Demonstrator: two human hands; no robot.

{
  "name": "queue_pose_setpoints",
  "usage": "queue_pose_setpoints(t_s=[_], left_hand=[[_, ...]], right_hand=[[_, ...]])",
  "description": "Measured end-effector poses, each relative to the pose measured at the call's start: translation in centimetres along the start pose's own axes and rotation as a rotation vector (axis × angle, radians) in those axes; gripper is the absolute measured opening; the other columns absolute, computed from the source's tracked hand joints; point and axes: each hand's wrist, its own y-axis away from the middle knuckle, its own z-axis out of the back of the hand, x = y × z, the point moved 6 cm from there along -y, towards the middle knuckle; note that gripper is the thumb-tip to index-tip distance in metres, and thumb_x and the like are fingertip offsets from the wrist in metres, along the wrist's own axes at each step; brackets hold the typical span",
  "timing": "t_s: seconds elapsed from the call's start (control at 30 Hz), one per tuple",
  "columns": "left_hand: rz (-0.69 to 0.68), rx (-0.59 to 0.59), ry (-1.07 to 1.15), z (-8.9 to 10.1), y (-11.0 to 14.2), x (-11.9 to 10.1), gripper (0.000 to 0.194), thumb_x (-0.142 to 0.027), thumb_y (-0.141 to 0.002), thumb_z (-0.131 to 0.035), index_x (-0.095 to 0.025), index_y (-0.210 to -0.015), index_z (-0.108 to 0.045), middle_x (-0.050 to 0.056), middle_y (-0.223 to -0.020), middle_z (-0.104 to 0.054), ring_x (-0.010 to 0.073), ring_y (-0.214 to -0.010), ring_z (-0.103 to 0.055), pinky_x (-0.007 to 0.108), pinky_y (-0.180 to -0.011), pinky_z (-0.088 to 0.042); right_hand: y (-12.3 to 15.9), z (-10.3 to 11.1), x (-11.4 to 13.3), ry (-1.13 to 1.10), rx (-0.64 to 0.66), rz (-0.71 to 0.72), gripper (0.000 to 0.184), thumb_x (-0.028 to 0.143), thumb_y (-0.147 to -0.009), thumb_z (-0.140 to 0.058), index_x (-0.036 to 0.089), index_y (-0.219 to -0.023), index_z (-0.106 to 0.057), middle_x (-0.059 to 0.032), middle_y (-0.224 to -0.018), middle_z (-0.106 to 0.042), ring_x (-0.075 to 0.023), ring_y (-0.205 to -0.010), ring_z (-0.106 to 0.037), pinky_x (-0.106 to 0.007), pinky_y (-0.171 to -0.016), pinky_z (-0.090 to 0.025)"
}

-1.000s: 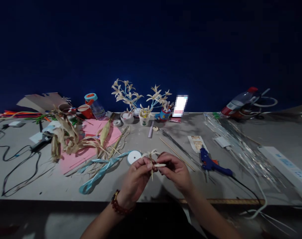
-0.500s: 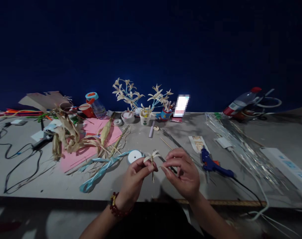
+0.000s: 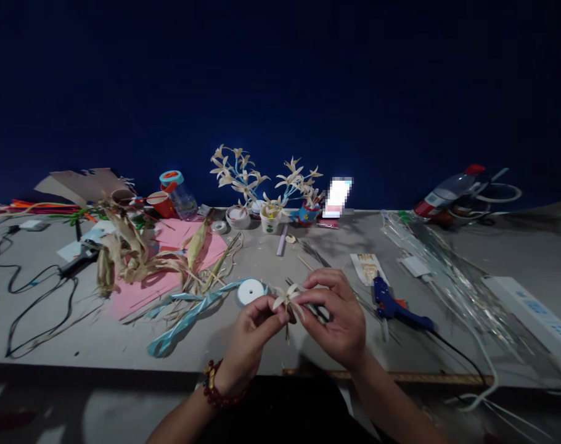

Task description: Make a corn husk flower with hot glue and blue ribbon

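Just above the table's front part, a small pale flower (image 3: 284, 298), seemingly of dried husk, is pinched by its base in my left hand (image 3: 255, 330). Its thin stem points down below the fingers. My right hand (image 3: 339, 316) is closed at the flower's right side, thumb and fingertips on a petal. Behind my left hand lies a white spool (image 3: 251, 291) with light blue ribbon (image 3: 192, 317) trailing left. A dark, slim tool, partly hidden, lies behind my right hand.
Finished husk flowers (image 3: 234, 169) stand in a paper cup (image 3: 270, 223) and beside it. Dried husks (image 3: 127, 246) lie on pink paper (image 3: 146, 287) at left. At right are a blue glue gun (image 3: 401, 311), wire bundle (image 3: 456, 277), power strip (image 3: 534, 314) and tilted bottle (image 3: 447, 194).
My right hand has moved left, from just beside the flower onto its petal. The flower has turned a little in my left hand, which stays nearly in place.
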Motion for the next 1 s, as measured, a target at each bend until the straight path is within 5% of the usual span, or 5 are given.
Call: queue_pose_setpoints(t_s=[1.0], left_hand=[[-0.05, 0.051, -0.095, -0.37, 0.04, -0.78, 0.013, -0.025, -0.082, -0.074, -0.017, -0.075, -0.067, 0.004, -0.08, -0.067, 0.0175, -0.081, -0.057, 0.027, -0.079, -0.044]], right_hand=[[-0.89, 0.04, 0.26, 0.034, 0.126, 0.037, 0.016, 0.013, -0.084, -0.064, 0.026, -0.092, -0.068, -0.0052, -0.092, -0.067, -0.023, -0.089, -0.063, -0.042, -0.084, -0.05]])
